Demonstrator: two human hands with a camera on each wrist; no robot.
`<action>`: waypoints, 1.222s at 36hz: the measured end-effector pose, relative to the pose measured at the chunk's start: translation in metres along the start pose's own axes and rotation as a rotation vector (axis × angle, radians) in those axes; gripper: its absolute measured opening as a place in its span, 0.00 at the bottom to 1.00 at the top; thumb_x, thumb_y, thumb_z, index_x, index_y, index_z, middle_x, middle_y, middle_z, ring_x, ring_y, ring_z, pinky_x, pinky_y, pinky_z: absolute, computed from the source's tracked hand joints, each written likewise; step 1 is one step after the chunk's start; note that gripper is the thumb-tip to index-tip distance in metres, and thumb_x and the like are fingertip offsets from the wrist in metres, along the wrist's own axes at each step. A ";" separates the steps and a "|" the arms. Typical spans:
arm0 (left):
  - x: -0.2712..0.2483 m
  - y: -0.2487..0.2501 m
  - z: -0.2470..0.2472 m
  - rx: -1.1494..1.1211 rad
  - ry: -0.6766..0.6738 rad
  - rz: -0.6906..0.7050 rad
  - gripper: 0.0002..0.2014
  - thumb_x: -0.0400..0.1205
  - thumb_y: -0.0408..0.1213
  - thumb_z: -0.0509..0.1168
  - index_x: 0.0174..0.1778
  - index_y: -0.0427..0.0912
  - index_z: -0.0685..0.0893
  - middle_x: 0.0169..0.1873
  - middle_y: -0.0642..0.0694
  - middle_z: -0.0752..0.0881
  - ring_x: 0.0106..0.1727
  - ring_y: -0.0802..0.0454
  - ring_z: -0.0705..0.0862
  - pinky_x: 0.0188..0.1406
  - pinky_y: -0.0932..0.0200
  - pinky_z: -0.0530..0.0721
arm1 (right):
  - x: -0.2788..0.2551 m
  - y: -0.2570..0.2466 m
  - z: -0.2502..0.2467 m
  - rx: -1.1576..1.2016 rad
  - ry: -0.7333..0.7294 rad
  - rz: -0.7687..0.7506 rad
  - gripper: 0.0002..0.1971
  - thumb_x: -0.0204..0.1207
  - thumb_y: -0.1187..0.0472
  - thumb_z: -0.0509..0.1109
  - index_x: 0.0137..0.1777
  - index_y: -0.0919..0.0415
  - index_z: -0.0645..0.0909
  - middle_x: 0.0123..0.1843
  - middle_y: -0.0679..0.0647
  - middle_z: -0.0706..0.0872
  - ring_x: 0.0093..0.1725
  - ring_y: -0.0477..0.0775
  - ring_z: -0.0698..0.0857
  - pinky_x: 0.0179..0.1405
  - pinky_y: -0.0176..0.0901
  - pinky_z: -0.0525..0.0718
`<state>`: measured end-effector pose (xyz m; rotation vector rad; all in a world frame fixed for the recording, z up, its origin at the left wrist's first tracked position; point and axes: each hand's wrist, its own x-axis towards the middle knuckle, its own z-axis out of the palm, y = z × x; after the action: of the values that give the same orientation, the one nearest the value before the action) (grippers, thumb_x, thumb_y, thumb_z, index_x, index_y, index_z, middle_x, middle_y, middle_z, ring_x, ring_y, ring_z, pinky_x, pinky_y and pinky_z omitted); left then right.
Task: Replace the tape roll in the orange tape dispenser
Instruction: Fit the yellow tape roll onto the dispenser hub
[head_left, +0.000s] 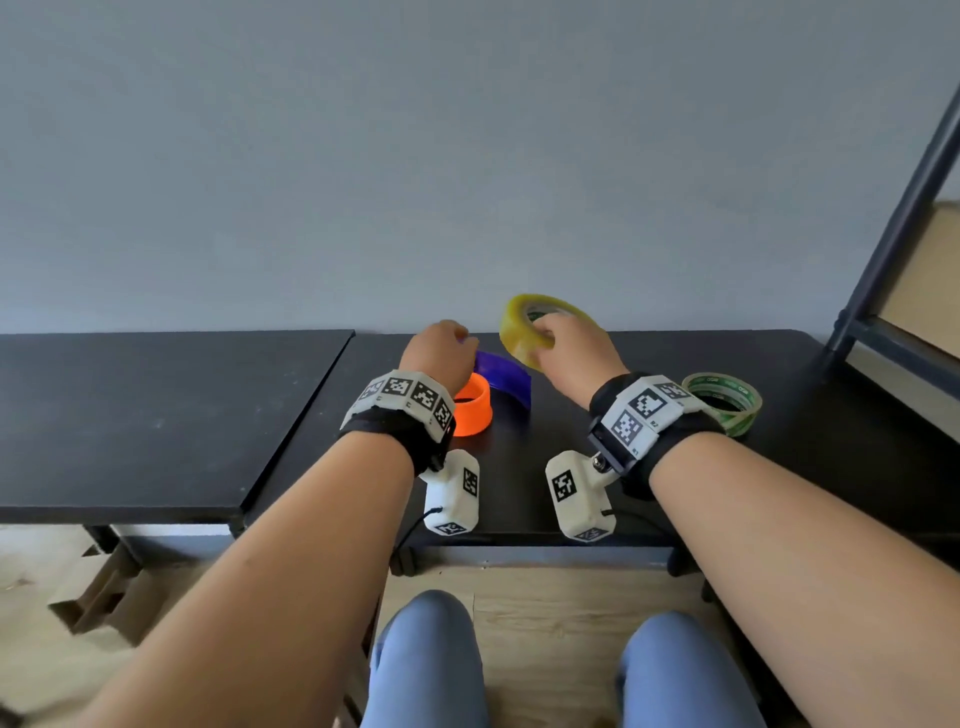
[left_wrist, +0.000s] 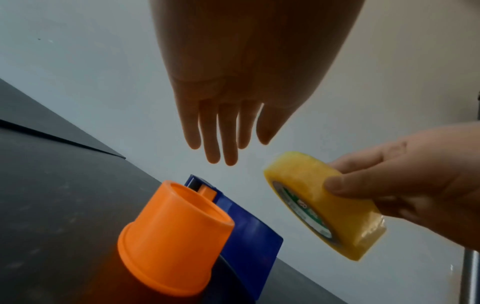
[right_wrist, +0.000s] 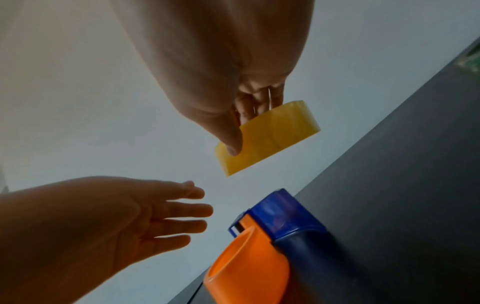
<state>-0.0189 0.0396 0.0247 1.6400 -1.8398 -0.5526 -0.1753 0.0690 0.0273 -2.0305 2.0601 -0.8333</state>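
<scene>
The tape dispenser, an orange hub (head_left: 472, 405) (left_wrist: 176, 236) (right_wrist: 246, 267) with a blue curved guard (head_left: 503, 375) (left_wrist: 246, 226) (right_wrist: 285, 214), lies on the black table (head_left: 571, 467); no roll sits on the hub. My right hand (head_left: 566, 348) (left_wrist: 405, 174) (right_wrist: 233, 115) grips a yellow tape roll (head_left: 519, 332) (left_wrist: 319, 203) (right_wrist: 270, 133) in the air, above and right of the dispenser, thumb on its outer face. My left hand (head_left: 441, 353) (left_wrist: 223, 127) (right_wrist: 155, 214) hovers just above the dispenser with straight spread fingers, touching nothing.
A thinner clear roll with a green core (head_left: 724, 402) lies on the table to the right of my right wrist. A second black tabletop (head_left: 156, 415) adjoins on the left. A dark metal shelf frame (head_left: 883, 260) stands at the right. The wall is close behind.
</scene>
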 end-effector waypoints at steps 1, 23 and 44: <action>0.000 0.000 -0.003 -0.038 0.011 -0.006 0.20 0.85 0.41 0.58 0.71 0.40 0.81 0.66 0.41 0.85 0.67 0.42 0.82 0.66 0.52 0.78 | -0.001 -0.005 0.001 0.014 -0.006 -0.021 0.11 0.81 0.59 0.62 0.51 0.61 0.86 0.47 0.56 0.87 0.49 0.58 0.84 0.44 0.44 0.76; 0.011 -0.038 -0.030 -0.342 -0.040 -0.177 0.17 0.85 0.37 0.59 0.56 0.26 0.85 0.51 0.28 0.88 0.44 0.41 0.85 0.58 0.43 0.88 | 0.003 -0.039 0.040 -0.165 -0.155 -0.240 0.14 0.74 0.59 0.69 0.58 0.47 0.85 0.58 0.52 0.88 0.63 0.59 0.83 0.60 0.48 0.79; 0.025 -0.060 -0.012 -0.393 -0.127 -0.247 0.10 0.80 0.42 0.67 0.37 0.41 0.84 0.42 0.34 0.89 0.44 0.38 0.89 0.58 0.46 0.88 | -0.004 -0.038 0.048 -0.252 -0.141 -0.341 0.25 0.77 0.62 0.61 0.70 0.38 0.79 0.63 0.52 0.82 0.67 0.62 0.69 0.71 0.55 0.66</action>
<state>0.0317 0.0075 -0.0023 1.5936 -1.4976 -1.0736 -0.1191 0.0614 0.0036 -2.5422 1.8510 -0.4711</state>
